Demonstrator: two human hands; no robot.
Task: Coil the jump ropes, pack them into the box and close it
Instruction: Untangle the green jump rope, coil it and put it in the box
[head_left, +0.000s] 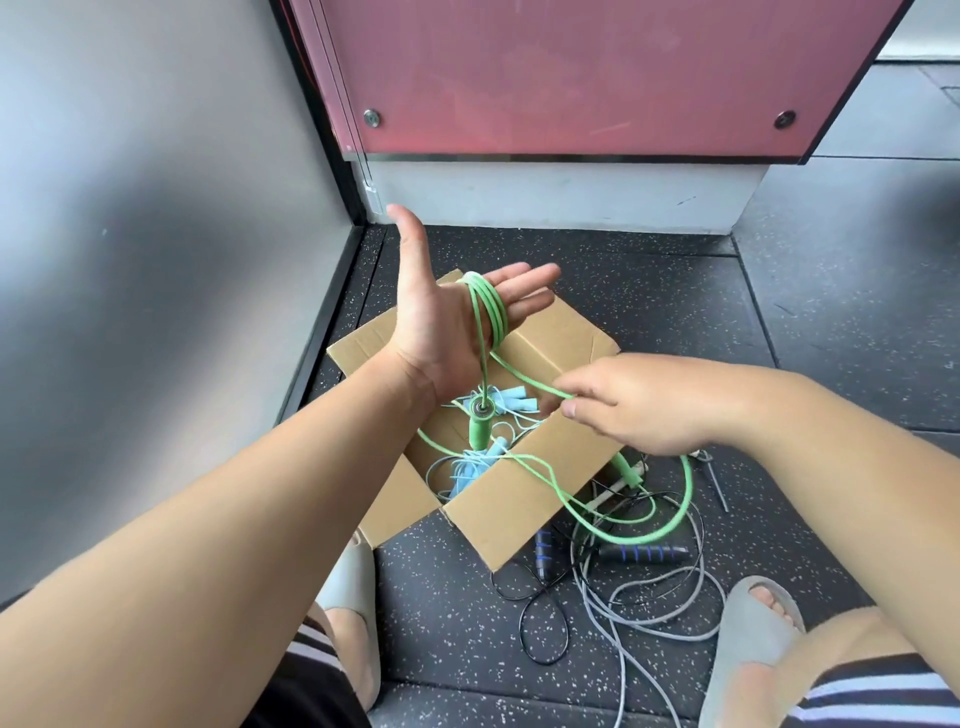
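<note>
Here green rope (493, 306) wraps the left hand (434, 327); right hand (639, 405) pinches it.

Pale-blue jump ropes (470, 467) lie in the open cardboard box (524, 499), mid-frame. Tangled grey and black ropes (644, 552) lie on the floor, lower right of it.

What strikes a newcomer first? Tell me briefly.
The green jump rope, wound in loops round the left hand above the open cardboard box, its strand pinched by the right hand. Inside the box lie light blue ropes; grey and black ropes tangle on the floor beside it.
</note>
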